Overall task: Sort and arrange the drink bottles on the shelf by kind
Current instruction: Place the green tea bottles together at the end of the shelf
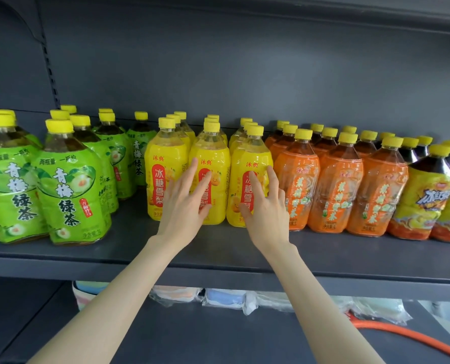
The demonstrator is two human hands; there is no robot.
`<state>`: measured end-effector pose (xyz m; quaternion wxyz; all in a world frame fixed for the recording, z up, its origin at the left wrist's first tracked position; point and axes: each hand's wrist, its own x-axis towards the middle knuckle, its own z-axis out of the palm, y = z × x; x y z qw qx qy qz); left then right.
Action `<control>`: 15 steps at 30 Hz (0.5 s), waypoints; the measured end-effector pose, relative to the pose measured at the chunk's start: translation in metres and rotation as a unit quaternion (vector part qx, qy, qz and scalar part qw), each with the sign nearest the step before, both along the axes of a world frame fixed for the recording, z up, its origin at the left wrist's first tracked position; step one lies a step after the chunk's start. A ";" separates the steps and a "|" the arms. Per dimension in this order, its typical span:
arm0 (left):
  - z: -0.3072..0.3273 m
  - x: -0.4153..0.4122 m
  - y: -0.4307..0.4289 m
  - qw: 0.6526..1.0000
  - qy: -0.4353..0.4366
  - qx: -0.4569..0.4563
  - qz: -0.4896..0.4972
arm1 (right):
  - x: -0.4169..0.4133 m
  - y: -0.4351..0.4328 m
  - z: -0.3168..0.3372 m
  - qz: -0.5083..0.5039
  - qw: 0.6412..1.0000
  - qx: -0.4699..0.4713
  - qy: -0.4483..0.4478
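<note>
On the dark grey shelf [218, 248] stand rows of bottles with yellow caps. Green-label tea bottles [69, 190] fill the left. Yellow-label pear drink bottles [163, 164] stand in three rows in the middle. Orange-label tea bottles [337, 185] come after them, and dark iced tea bottles [426, 195] stand at the far right. My left hand [187, 198] lies with straight, spread fingers against the front middle yellow bottle [218, 158]. My right hand [266, 206] touches the front right yellow bottle [247, 158] the same way.
Below, a lower shelf [192, 334] carries plastic-wrapped packs [224, 298] and an orange hose [407, 337] at the right. The shelf's back panel [245, 74] rises behind the bottles. Bare shelf surface lies in front of the bottle rows.
</note>
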<state>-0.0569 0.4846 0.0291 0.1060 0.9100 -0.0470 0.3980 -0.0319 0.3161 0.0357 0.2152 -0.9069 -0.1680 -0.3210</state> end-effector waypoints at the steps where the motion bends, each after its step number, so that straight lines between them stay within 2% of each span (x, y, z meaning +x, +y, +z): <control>1: 0.001 -0.007 0.002 1.000 -0.004 -0.021 -0.010 | -0.005 0.001 0.002 0.009 1.000 0.013 -0.003; 6: -0.002 -0.053 0.030 0.991 -0.089 -0.102 -0.014 | -0.030 0.021 0.005 0.104 0.989 0.096 -0.037; 15: -0.016 -0.114 0.128 0.953 -0.223 -0.203 0.037 | -0.065 0.120 0.001 0.217 0.954 0.204 0.036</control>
